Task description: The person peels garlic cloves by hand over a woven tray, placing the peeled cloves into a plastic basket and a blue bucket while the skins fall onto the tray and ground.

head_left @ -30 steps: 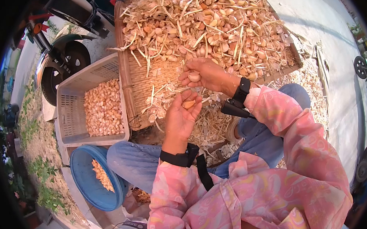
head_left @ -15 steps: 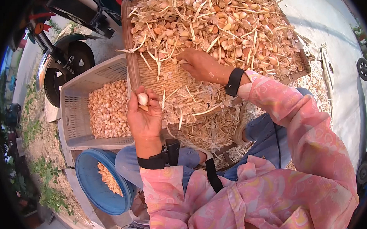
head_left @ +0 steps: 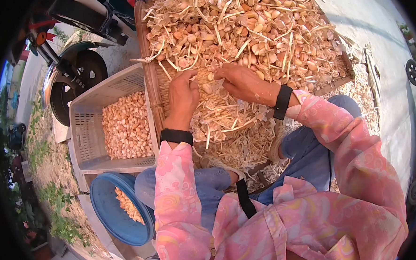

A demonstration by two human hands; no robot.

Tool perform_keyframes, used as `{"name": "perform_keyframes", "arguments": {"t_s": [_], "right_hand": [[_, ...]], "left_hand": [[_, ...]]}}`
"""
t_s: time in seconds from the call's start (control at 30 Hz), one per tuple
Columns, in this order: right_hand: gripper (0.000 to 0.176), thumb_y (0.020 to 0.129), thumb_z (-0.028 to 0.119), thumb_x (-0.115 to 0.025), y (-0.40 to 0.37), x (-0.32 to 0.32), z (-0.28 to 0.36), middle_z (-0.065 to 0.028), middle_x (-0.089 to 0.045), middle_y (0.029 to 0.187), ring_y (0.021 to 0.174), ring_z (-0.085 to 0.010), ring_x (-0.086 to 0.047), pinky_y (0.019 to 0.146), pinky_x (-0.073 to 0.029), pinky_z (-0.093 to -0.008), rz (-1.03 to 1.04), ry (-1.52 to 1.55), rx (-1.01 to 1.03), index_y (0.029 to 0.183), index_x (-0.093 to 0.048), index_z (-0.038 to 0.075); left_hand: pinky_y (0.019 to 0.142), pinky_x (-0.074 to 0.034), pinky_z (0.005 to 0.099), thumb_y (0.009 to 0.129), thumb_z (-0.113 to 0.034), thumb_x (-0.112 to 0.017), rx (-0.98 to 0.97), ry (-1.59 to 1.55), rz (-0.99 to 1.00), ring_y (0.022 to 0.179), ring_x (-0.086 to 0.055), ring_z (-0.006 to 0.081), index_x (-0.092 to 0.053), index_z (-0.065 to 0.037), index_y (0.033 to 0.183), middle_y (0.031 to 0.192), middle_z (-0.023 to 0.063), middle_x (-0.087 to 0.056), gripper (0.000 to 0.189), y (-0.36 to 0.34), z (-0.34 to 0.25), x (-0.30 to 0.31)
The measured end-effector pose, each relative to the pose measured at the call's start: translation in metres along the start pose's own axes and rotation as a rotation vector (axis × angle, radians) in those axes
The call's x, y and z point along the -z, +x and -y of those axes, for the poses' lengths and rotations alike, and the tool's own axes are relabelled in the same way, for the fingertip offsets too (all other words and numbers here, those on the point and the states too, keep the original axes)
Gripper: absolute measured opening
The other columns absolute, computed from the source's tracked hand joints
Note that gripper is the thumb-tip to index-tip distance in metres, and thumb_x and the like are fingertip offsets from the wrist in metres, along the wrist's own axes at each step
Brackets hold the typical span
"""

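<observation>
My left hand [head_left: 183,97] is over the near left part of a woven tray [head_left: 154,93], its fingers curled inward and hiding what they hold. Facing it, my right hand [head_left: 249,83] pinches a pale garlic clove [head_left: 211,76] at its fingertips. Just below, between the two hands, is another garlic clove [head_left: 207,88] on the tray among scraps of skin. A big heap of garlic cloves [head_left: 259,33], mixed with dry stalks and papery skins, covers the tray's far side.
A pale plastic crate [head_left: 84,148] of cloves stands left of the tray. Below it is a blue bucket [head_left: 101,208] with some cloves inside. Husks and stalks [head_left: 242,149] lie between my legs. A wheeled vehicle's tire [head_left: 92,68] stands at upper left.
My left hand, which lay palm up with a clove near the crate, has moved right over the tray and turned over. My right hand has shifted slightly right and down from the heap's edge.
</observation>
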State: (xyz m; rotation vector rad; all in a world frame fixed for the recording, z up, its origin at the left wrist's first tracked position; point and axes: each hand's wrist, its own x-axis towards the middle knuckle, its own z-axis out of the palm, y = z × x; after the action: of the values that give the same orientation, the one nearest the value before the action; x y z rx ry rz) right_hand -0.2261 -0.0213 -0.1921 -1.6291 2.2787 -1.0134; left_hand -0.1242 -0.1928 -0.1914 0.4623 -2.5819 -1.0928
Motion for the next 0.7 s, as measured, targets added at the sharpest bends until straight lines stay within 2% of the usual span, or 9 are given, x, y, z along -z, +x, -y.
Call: {"name": "perform_keyframes", "arguments": {"t_s": [0.07,0.17,0.3,0.37,0.43,0.47,0.57,0.6,0.7], "right_hand": [[0.020,0.076,0.002,-0.053,-0.007,0.002,-0.002,-0.0156,-0.054,0.086,0.083,-0.0334,-0.054,0.071,-0.043,-0.0406,-0.059,0.042,-0.021,0.096,-0.054,0.000],[0.018,0.077,0.003,-0.054,-0.008,0.004,-0.004,-0.0157,-0.056,0.085,0.082,-0.0332,-0.055,0.070,-0.044,-0.0401,-0.044,0.053,-0.024,0.094,-0.055,0.000],[0.016,0.078,0.005,-0.055,-0.008,0.015,0.001,-0.0164,-0.058,0.087,0.080,-0.0320,-0.057,0.070,-0.045,-0.0384,-0.018,0.099,-0.116,0.093,-0.056,0.000],[0.015,0.079,0.006,-0.054,-0.007,0.018,0.003,-0.0164,-0.059,0.090,0.080,-0.0286,-0.059,0.070,-0.046,-0.0354,0.008,0.107,-0.161,0.092,-0.056,0.000],[0.015,0.077,0.004,-0.054,-0.007,0.009,-0.001,-0.0149,-0.061,0.084,0.078,-0.0271,-0.061,0.068,-0.047,-0.0346,-0.026,0.297,-0.169,0.091,-0.057,-0.001],[0.016,0.077,0.004,-0.053,-0.007,0.003,-0.002,-0.0141,-0.063,0.082,0.077,-0.0264,-0.062,0.067,-0.048,-0.0342,-0.041,0.393,-0.171,0.091,-0.058,-0.001],[0.022,0.081,0.006,-0.054,-0.003,-0.003,0.010,-0.0090,-0.064,0.087,0.082,-0.0166,-0.062,0.069,-0.048,-0.0285,0.111,0.939,-0.242,0.101,-0.057,-0.002],[0.028,0.084,0.006,-0.052,-0.004,0.000,0.016,-0.0057,-0.062,0.093,0.084,-0.0122,-0.061,0.072,-0.049,-0.0257,0.201,0.980,-0.247,0.111,-0.054,-0.002],[0.030,0.086,0.005,-0.048,-0.008,0.004,0.037,-0.0072,-0.061,0.100,0.088,-0.0122,-0.061,0.075,-0.049,-0.0245,0.233,1.268,-0.315,0.115,-0.052,-0.002]], "left_hand": [[0.069,-0.047,0.0322,0.076,-0.002,-0.057,-0.159,0.122,0.026,0.074,-0.060,0.0261,-0.061,0.002,0.097,0.087,0.0165,-0.061,0.022,0.015,0.001,-0.019],[0.067,-0.047,0.0382,0.072,-0.001,-0.057,-0.331,0.260,0.156,0.073,-0.058,0.0351,-0.062,0.002,0.089,0.088,0.0195,-0.060,0.017,0.023,0.002,-0.036],[0.063,-0.046,0.0410,0.069,0.000,-0.060,-0.241,0.346,0.123,0.074,-0.056,0.0373,-0.061,0.001,0.083,0.082,0.0195,-0.057,0.014,0.025,0.002,-0.038],[0.061,-0.047,0.0356,0.071,0.003,-0.058,-0.240,0.261,0.078,0.074,-0.058,0.0300,-0.059,0.001,0.092,0.085,0.0170,-0.056,0.021,0.014,-0.002,-0.028],[0.060,-0.048,0.0320,0.073,0.004,-0.057,-0.299,0.196,-0.019,0.074,-0.059,0.0252,-0.057,0.000,0.098,0.090,0.0153,-0.055,0.026,0.000,-0.008,-0.018],[0.060,-0.049,0.0275,0.072,0.008,-0.058,-0.352,0.171,0.008,0.077,-0.058,0.0202,-0.052,-0.001,0.109,0.098,0.0129,-0.051,0.039,-0.010,-0.021,-0.009],[0.062,-0.050,0.0270,0.071,0.011,-0.059,-0.488,0.144,-0.066,0.080,-0.057,0.0198,-0.049,-0.003,0.115,0.103,0.0132,-0.049,0.048,-0.032,-0.046,0.002],[0.065,-0.052,0.0259,0.070,0.013,-0.061,-0.494,0.114,-0.073,0.080,-0.057,0.0189,-0.047,-0.002,0.119,0.105,0.0137,-0.049,0.053,-0.038,-0.053,0.006],[0.067,-0.051,0.0340,0.070,0.010,-0.060,-0.437,0.000,-0.129,0.083,-0.058,0.0294,-0.047,-0.003,0.119,0.105,0.0162,-0.048,0.053,-0.055,-0.069,0.019]]}}
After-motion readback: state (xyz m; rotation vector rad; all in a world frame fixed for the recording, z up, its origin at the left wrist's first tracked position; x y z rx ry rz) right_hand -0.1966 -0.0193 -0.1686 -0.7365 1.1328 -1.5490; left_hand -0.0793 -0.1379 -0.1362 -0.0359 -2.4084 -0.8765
